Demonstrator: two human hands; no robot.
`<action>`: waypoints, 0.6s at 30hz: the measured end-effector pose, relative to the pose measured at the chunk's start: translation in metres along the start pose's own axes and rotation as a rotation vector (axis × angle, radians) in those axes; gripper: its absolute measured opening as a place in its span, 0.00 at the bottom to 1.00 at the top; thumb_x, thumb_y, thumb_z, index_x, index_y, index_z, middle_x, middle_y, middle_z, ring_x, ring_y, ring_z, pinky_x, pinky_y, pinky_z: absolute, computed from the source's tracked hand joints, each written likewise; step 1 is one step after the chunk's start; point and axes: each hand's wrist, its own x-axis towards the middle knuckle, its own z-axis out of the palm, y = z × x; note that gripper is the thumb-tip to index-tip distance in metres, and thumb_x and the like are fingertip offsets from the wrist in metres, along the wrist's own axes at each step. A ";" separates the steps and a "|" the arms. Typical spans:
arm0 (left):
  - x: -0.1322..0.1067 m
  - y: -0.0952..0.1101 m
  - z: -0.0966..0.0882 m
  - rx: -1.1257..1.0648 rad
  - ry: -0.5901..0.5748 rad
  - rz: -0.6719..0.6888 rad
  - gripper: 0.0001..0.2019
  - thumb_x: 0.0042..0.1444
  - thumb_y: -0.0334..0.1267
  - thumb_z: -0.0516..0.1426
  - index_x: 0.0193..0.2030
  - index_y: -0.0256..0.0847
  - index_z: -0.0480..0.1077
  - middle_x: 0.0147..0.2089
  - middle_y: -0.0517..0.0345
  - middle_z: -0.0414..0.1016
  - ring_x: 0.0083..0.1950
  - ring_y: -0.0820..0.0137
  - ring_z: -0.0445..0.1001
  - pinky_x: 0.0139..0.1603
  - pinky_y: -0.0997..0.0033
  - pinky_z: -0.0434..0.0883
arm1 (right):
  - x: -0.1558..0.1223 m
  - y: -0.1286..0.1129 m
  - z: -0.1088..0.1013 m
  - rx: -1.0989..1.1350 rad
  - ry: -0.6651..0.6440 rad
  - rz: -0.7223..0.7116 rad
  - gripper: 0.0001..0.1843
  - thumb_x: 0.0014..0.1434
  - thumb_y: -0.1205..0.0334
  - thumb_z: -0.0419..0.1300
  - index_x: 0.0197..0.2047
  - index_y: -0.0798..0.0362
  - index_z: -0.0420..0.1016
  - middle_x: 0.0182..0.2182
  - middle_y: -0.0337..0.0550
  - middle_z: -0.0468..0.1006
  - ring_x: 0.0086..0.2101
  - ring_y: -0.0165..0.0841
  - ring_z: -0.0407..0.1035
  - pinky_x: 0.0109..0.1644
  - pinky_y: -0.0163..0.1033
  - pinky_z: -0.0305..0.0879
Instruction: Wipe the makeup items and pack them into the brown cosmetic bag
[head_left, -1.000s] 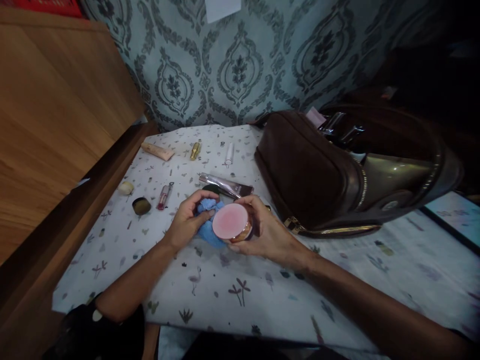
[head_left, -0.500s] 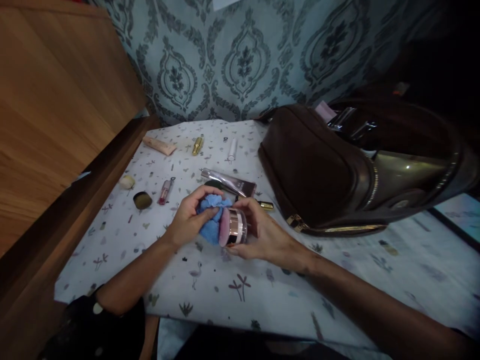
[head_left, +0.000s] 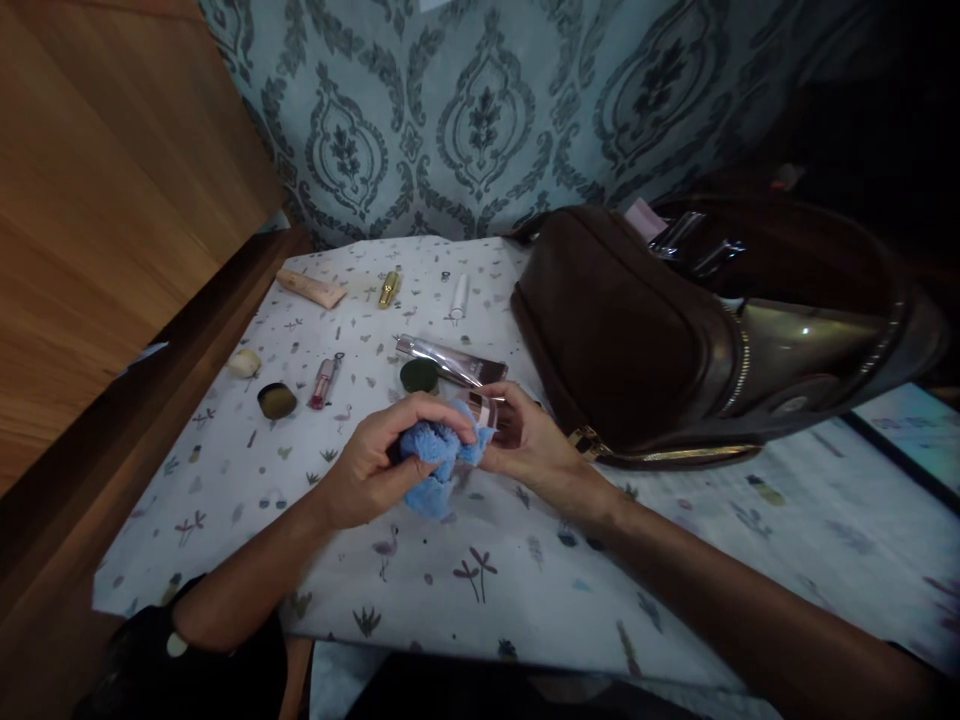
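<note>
Blue cloth [head_left: 429, 497]: bunched, left hand [head_left: 369, 468] fingers pinching it. Glossy jar [head_left: 482, 408]: right hand [head_left: 541, 445] fingers gripping its side; might slip should the cloth tug unevenly.

And I'm losing most of the jar [head_left: 481, 406] here: the blue cloth [head_left: 429, 438] covers one part, the right fingers [head_left: 520, 404] another, so I can't make out its lid. Some of the left fingers [head_left: 441, 411] vanish behind that cloth too. Just beyond the fingers, the silver tube [head_left: 448, 359] carries lettering too small for me to read. Out to their right, the bag [head_left: 615, 330] has a shadowy mouth, contents a dark muddle, and past it the screen [head_left: 916, 425] runs off the edge, its display blurred. Far left of the fingers, the wooden cabinet [head_left: 127, 170] gets cropped.
</note>
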 end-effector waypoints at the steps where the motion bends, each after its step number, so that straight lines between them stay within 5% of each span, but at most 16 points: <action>1: 0.000 0.000 0.000 0.001 -0.002 -0.013 0.11 0.63 0.33 0.56 0.51 0.44 0.73 0.47 0.53 0.78 0.51 0.63 0.75 0.54 0.63 0.71 | 0.001 0.000 -0.001 0.026 0.010 -0.004 0.40 0.37 0.51 0.78 0.48 0.46 0.59 0.48 0.44 0.75 0.45 0.38 0.74 0.52 0.49 0.72; 7: 0.000 -0.008 -0.007 0.014 0.092 -0.084 0.10 0.61 0.33 0.58 0.48 0.42 0.73 0.46 0.53 0.78 0.47 0.65 0.75 0.48 0.67 0.72 | 0.001 0.000 -0.002 0.111 0.000 -0.072 0.42 0.37 0.49 0.78 0.50 0.45 0.61 0.48 0.44 0.74 0.47 0.38 0.73 0.52 0.46 0.72; 13: 0.002 -0.011 -0.005 0.055 0.154 -0.084 0.10 0.61 0.34 0.59 0.49 0.41 0.73 0.47 0.54 0.78 0.48 0.66 0.75 0.51 0.67 0.71 | -0.002 0.000 0.002 0.116 -0.210 -0.066 0.39 0.39 0.55 0.78 0.49 0.45 0.61 0.43 0.39 0.73 0.42 0.34 0.73 0.45 0.42 0.74; 18: 0.004 -0.014 -0.004 0.157 0.207 -0.196 0.11 0.61 0.31 0.56 0.50 0.42 0.72 0.49 0.55 0.76 0.50 0.66 0.74 0.52 0.68 0.69 | -0.002 0.000 0.003 0.073 -0.171 -0.078 0.39 0.39 0.55 0.78 0.48 0.46 0.61 0.46 0.41 0.72 0.42 0.35 0.72 0.46 0.43 0.74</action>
